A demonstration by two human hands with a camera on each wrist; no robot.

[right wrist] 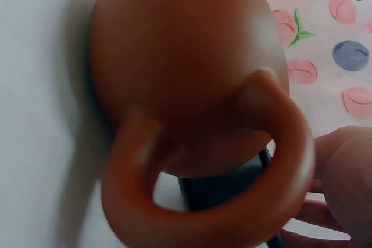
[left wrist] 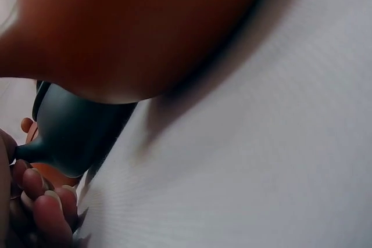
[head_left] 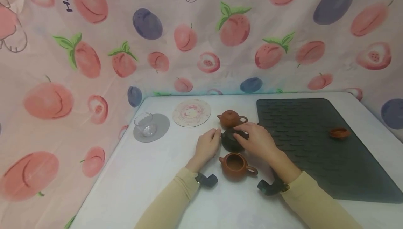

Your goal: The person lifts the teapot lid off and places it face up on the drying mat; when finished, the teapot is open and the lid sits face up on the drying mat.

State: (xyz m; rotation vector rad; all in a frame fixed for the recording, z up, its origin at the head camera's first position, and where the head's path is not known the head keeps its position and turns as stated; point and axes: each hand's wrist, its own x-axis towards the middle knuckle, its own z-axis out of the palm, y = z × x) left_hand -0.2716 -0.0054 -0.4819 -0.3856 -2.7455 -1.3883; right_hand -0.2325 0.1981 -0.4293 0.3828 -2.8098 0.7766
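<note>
A black teapot (head_left: pixel 231 144) stands in the middle of a row of three teapots. At its spout is my left hand (head_left: pixel 207 145); in the left wrist view the thumb and fingertips (left wrist: pixel 49 210) pinch that spout. My right hand (head_left: pixel 259 139) reaches over the black teapot from the right, thumb and forefinger pinching at the lid's knob, which they hide. Nearest me is a lidless brown teapot (head_left: pixel 235 166), its handle to the right; it fills much of both wrist views. Behind the black one sits a lidded brown teapot (head_left: pixel 230 118).
A dark ridged mat (head_left: pixel 302 152) covers the table's right side, with a small brown lid (head_left: pixel 339 133) lying on it. At the left a clear glass cup (head_left: pixel 146 125) stands on a grey coaster (head_left: pixel 162 124). Near the back lies a round patterned coaster (head_left: pixel 191 112).
</note>
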